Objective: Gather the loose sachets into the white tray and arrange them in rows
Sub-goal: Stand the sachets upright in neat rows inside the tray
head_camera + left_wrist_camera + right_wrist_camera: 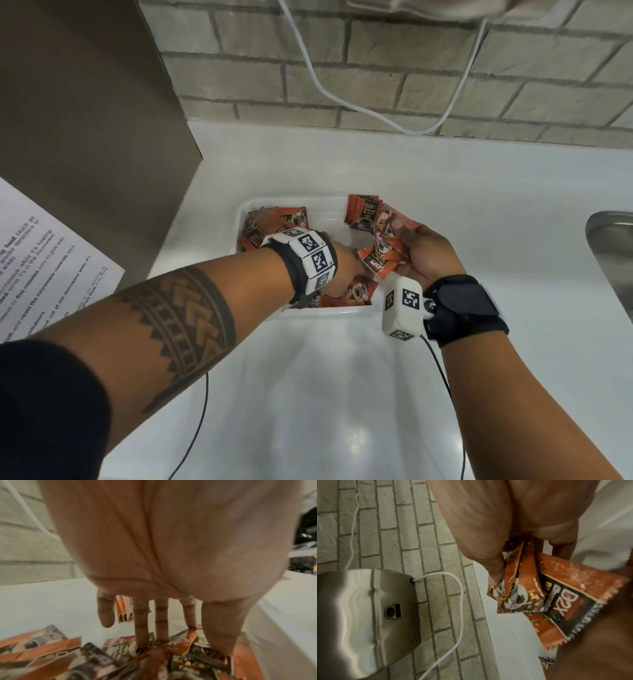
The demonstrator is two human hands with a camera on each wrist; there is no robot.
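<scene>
My right hand (424,253) pinches a bundle of sachets (383,240); my left hand (171,615), fingers straight, presses the unsorted heap (51,655) in the white tray (329,313). Rows remain undone, I judge.

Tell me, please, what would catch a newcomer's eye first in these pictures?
Probably the orange sachets, jumbled in the white tray on the pale counter. The right hand holds a fanned bunch over the tray's right edge, while the left hand reaches fingers-down into the pile. A white cable loops across the brick wall behind.
</scene>
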